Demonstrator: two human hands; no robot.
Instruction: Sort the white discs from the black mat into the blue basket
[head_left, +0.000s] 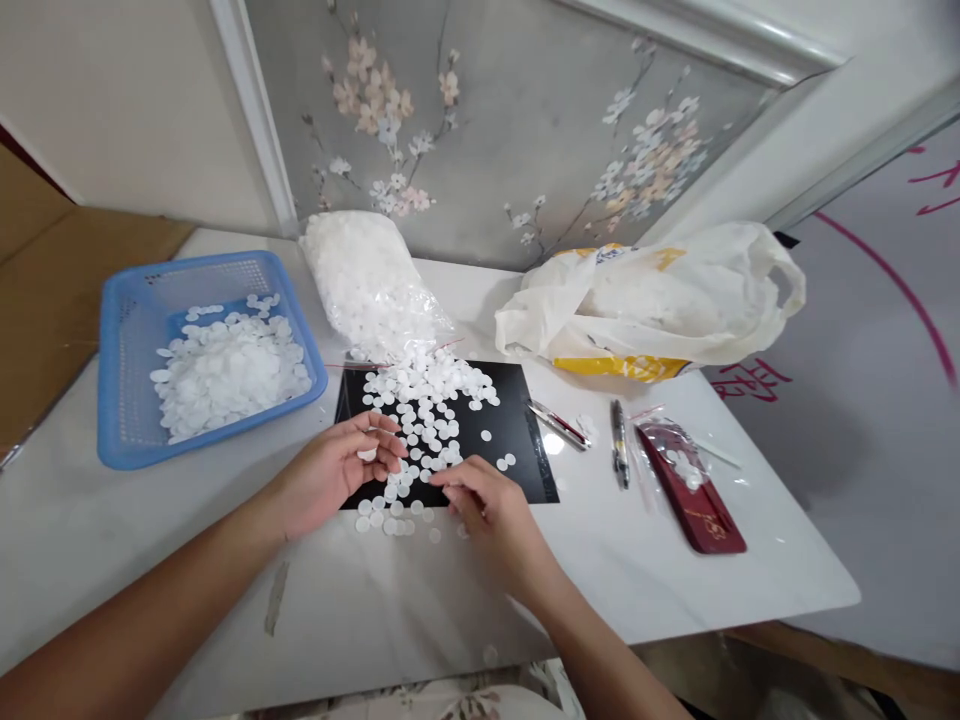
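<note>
Many small, round, translucent white discs (431,430) lie scattered over a black sheet (495,470), with some spilled past its front edge onto the table. My left hand (341,462) is at the sheet's left side, palm turned inward and fingers curled around a white disc (367,455). Just right of it, my right hand (491,510) hovers low over the front edge, index finger and thumb drawn together near the discs. Whatever lies between those fingertips is hidden. From a clear plastic bag (375,285) full of discs, a heap spreads onto the sheet.
To the left stands a blue basket (112,370) holding a pile of discs. A white and yellow plastic bag (652,300) lies at the back right. A utility knife (559,424), a pen (619,445) and a dark red case (705,510) under a small clear bag (679,450) rest on the right.
</note>
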